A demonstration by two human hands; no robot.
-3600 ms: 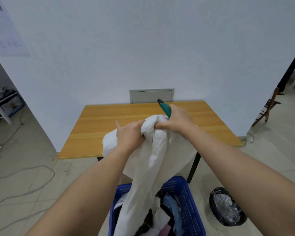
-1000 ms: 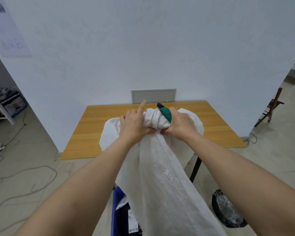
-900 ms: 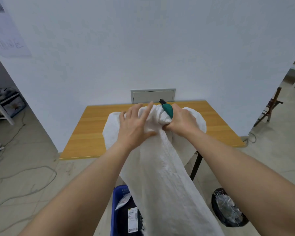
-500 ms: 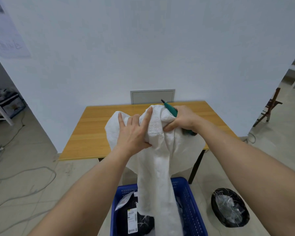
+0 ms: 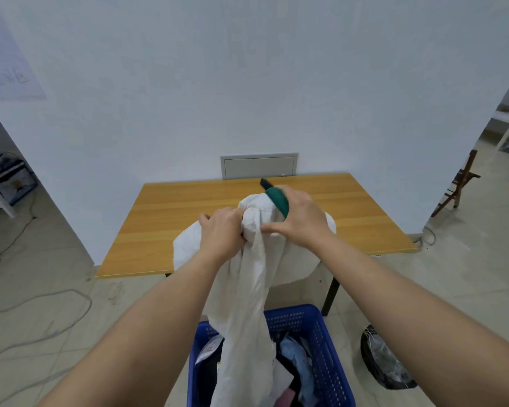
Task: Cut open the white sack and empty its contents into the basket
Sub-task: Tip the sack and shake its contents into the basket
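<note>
Now the sack [image 5: 247, 292] is gathered again at its top: half a second back the left hand [image 5: 222, 233] lay spread over the cloth with fingers straight, and at this moment its fingers are curled into a bunched fold of it, just left of centre in the frame. The right hand [image 5: 299, 220] is clamped on the same bunch from the right, and a green-handled cutter [image 5: 276, 198] is held in that same fist, its dark tip pointing up and away toward the upper middle of the picture. Both hands are thus closed on the sack, nearly touching each other.

From the hands the sack hangs down as a limp, narrow column — its lower end drops inside the basket [image 5: 321, 342] at the bottom centre. Since a second ago the cloth has slimmed from a broad sheet that hid most of the basket to a thin drape, and mixed items, pale blue and white among them, are seen lying in the basket on both sides of it.

This is judged to mean that the cut has been made and the contents have largely fallen out; the sack looks flat, though whether anything is caught in its folds cannot be told. What remains is likely a final lift or shake — then the sack to be drawn clear.

A table [image 5: 188, 218] stands behind the hands, and a black bin bag [image 5: 385, 362] sits at lower right.
</note>
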